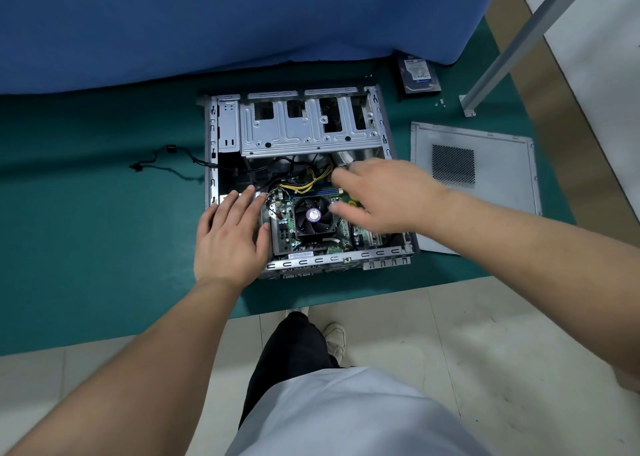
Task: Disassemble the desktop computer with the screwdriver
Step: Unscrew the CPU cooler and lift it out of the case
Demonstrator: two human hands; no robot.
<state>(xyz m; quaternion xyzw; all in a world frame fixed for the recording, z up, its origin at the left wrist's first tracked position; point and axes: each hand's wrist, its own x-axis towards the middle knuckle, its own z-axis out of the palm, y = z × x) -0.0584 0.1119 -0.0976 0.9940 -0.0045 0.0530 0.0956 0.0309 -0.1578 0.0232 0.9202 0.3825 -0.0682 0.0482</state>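
We saw the desktop computer [308, 178] lying on its side in the middle of the bench [86, 213], which was covered with a green mat. Its open side faced up, so the inside was visible. The metal drive cage [308, 123] took the 12 o'clock part of the case. The black fan [313, 216] with a purple label sat toward 6 o'clock, on the green board. Yellow and black cables [304, 181] lay between the cage and the fan.

Our left hand [230, 237] rested flat on the 8 o'clock corner of the case, with straight fingers, so its grip was released and held nothing. Our right hand [384, 195] reached into the case from 3 o'clock, above the board. It was blurred. Its fingers were curled near the grey cable at the cage, but we could not tell whether its grip closed on anything.

The removed side panel [485, 164] lay on the bench at 3 o'clock from the case, and its near corner went under the case edge. A hard drive [419, 74] lay at 1 o'clock, close to the blue cloth [207, 22]. A few small screws [440, 102] lay beside it, near the foot of a metal post [512, 43]. A loose black cable [166, 164] lay on the mat at 9 o'clock. We did not find the screwdriver in view.
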